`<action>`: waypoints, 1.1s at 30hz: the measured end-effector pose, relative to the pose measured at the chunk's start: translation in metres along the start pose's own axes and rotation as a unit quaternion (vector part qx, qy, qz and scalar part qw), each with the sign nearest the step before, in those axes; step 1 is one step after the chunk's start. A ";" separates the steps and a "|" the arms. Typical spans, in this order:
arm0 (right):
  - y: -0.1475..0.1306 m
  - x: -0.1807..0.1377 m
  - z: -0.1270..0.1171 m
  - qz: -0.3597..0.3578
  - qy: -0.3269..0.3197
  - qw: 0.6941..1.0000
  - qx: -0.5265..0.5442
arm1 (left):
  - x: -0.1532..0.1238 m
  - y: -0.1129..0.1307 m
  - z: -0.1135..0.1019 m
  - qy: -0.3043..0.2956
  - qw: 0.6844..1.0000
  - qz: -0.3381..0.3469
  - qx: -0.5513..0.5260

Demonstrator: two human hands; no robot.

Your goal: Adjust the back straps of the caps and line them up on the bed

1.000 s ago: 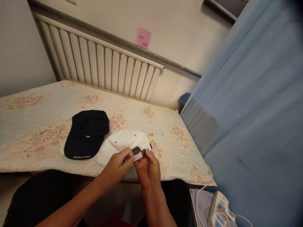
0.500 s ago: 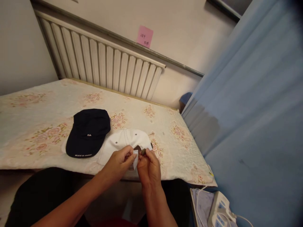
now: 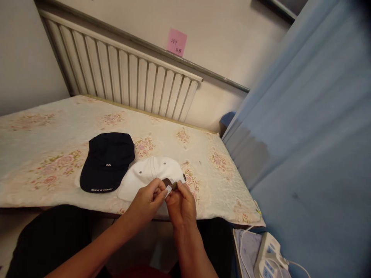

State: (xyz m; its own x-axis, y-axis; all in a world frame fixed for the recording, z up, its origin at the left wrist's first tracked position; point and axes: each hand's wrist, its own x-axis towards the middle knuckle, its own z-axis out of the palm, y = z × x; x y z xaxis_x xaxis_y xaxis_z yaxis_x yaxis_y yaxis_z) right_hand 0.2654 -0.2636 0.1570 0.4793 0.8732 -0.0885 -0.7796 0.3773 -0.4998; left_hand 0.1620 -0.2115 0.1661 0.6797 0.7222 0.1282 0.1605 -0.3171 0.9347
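A white cap (image 3: 146, 175) lies near the front edge of the flowered bed cover (image 3: 43, 131), its back facing me. My left hand (image 3: 146, 200) pinches the cap's white back strap (image 3: 167, 190). My right hand (image 3: 182, 204) pinches the small dark buckle end of that strap just to the right. Both hands meet at the cap's rear opening. A dark navy cap (image 3: 106, 160) with small white lettering lies just left of the white one, partly over its brim.
A white slatted radiator (image 3: 124, 73) runs along the wall behind the bed, with a pink sticky note (image 3: 176, 41) above it. A blue curtain (image 3: 307, 127) fills the right side. A white device with cables (image 3: 269, 258) lies at bottom right.
The strap was stretched flat between my hands, then folded down; now my fingers are pressed closer together on it at the buckle. The caps have not moved.
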 end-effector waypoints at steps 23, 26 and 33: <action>0.002 -0.004 0.004 -0.014 0.006 1.000 -0.021 | 0.000 0.002 -0.001 -0.024 1.000 0.002 0.008; 0.002 -0.005 0.005 -0.010 0.003 1.000 -0.017 | 0.001 0.000 0.000 -0.020 1.000 0.005 0.006; 0.001 -0.007 0.004 -0.002 0.011 0.999 -0.030 | 0.002 -0.003 0.000 -0.016 1.000 0.006 -0.004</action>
State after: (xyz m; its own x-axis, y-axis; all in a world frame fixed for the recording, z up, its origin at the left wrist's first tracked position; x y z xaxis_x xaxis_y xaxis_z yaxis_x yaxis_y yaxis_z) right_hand 0.2597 -0.2680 0.1603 0.4913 0.8645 -0.1056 -0.7526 0.3604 -0.5511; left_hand 0.1627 -0.2087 0.1637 0.7045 0.6980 0.1284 0.1465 -0.3200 0.9360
